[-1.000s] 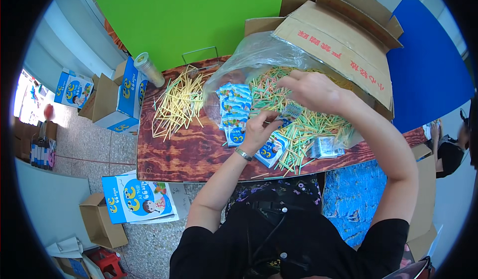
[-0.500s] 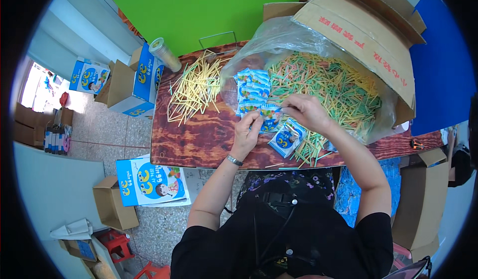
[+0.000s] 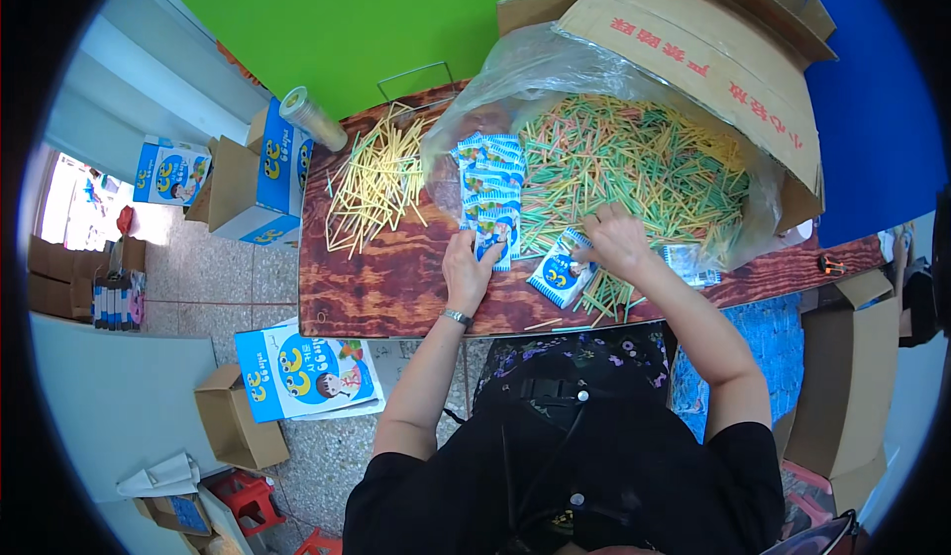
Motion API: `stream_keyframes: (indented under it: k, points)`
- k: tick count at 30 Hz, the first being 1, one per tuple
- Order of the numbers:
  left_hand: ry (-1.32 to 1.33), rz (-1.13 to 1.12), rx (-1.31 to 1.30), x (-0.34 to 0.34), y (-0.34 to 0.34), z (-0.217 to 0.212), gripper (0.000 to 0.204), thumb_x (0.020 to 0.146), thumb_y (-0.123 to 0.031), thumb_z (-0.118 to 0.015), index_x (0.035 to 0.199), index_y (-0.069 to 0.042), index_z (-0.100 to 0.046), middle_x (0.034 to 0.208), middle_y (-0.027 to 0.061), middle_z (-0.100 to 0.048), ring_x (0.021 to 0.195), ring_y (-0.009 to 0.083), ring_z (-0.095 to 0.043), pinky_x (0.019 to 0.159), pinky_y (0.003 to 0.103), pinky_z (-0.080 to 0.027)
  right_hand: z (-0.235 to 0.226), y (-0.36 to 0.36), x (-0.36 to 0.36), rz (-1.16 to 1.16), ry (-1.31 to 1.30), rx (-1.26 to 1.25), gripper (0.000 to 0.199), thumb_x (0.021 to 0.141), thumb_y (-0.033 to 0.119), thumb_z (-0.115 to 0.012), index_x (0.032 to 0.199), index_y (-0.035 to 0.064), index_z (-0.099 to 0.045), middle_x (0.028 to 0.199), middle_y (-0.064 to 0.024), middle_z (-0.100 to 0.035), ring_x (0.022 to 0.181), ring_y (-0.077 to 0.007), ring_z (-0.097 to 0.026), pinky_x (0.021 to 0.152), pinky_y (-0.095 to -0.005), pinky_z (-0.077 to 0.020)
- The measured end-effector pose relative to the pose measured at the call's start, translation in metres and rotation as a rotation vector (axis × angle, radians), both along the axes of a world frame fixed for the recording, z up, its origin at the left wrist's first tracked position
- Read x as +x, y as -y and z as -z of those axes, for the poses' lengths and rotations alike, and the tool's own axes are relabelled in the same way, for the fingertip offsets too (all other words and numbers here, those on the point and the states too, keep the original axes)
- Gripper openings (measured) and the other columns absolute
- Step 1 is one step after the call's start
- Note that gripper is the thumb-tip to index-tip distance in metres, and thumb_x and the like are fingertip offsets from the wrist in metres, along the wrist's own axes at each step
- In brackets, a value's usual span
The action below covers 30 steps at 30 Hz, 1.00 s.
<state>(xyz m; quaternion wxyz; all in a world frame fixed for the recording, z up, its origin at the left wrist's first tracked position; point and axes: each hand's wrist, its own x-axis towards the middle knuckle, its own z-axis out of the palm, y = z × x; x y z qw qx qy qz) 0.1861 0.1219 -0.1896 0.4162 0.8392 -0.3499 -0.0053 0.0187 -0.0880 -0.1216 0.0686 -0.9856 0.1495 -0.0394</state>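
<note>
Blue-and-white snack packets (image 3: 492, 174) lie overlapping in a row on the table. My left hand (image 3: 468, 270) has its thumb and fingers closed on the nearest packet (image 3: 496, 236) of that row. To its right, another packet (image 3: 558, 276) lies tilted, and my right hand (image 3: 616, 242) has its curled fingers at that packet's upper right corner. The fingertips there are partly hidden. Thin coloured sticks (image 3: 634, 159) fill a clear plastic bag (image 3: 515, 70) beyond my hands, and some spill beneath my right wrist.
A pile of pale yellow sticks (image 3: 381, 181) lies at the table's left, beside a clear cylinder (image 3: 315, 119). The bag comes out of a large cardboard carton (image 3: 693, 50). A clear packet (image 3: 691, 266) lies right of my wrist. Printed boxes (image 3: 307, 372) stand on the floor, left.
My right hand has left the packet in my left hand and come down to the separate tilted packet. The left-hand packet now lies straight in line with the row. The view has shifted slightly.
</note>
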Motion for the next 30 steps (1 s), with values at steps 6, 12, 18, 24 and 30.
stream_keyframes:
  k: [6,12,18,24,30]
  points:
    - [0.095,-0.095,0.126,-0.005,0.014,-0.011,0.045,0.073,-0.028,-0.08,0.102,-0.003,-0.056,0.096,0.0129,-0.057,0.094,0.0328,-0.055,0.077,0.043,-0.045,0.025,0.008,-0.007,0.018,0.097,-0.019,0.022,0.073,0.024,-0.074,0.081,0.006,-0.063,0.088,-0.0112,-0.062,0.091,-0.0304,-0.059,0.072,-0.0413,-0.0529]
    - [0.413,-0.067,-0.036,-0.024,0.012,-0.029,0.06,0.077,-0.022,-0.078,0.125,0.002,-0.05,0.124,0.0192,-0.051,0.114,0.037,-0.047,0.094,0.043,-0.041,0.009,0.01,-0.016,-0.068,0.184,-0.125,0.017,0.075,0.015,-0.067,0.085,0.0064,-0.057,0.087,-0.0104,-0.06,0.091,-0.0288,-0.057,0.07,-0.0426,-0.0498]
    - [0.07,0.446,-0.106,-0.057,0.046,-0.047,0.034,0.082,-0.017,-0.073,0.109,0.0,-0.061,0.103,0.0133,-0.064,0.094,0.0237,-0.059,0.082,0.036,-0.046,-0.02,0.005,-0.023,-0.106,0.377,0.044,0.019,0.08,0.015,-0.066,0.09,0.0057,-0.053,0.082,-0.0114,-0.061,0.084,-0.0293,-0.06,0.068,-0.0433,-0.0478]
    - [-0.605,0.51,-0.079,-0.059,0.067,-0.048,0.013,0.088,-0.014,-0.068,0.089,-0.002,-0.068,0.072,-0.0033,-0.062,0.064,0.0028,-0.052,0.057,0.022,-0.043,-0.027,0.003,-0.036,0.077,0.394,0.644,0.018,0.085,0.019,-0.066,0.092,0.004,-0.057,0.078,-0.0152,-0.062,0.075,-0.0354,-0.062,0.066,-0.0427,-0.0481]
    - [-0.459,0.496,-0.087,-0.072,0.079,-0.055,0.023,0.08,-0.018,-0.077,0.074,0.0,-0.064,0.06,-0.0012,-0.058,0.054,0.005,-0.049,0.049,0.024,-0.041,-0.028,0.011,-0.055,-0.054,0.382,0.565,0.019,0.087,0.018,-0.066,0.1,0.004,-0.064,0.085,-0.0138,-0.064,0.078,-0.0324,-0.064,0.068,-0.0395,-0.0493]
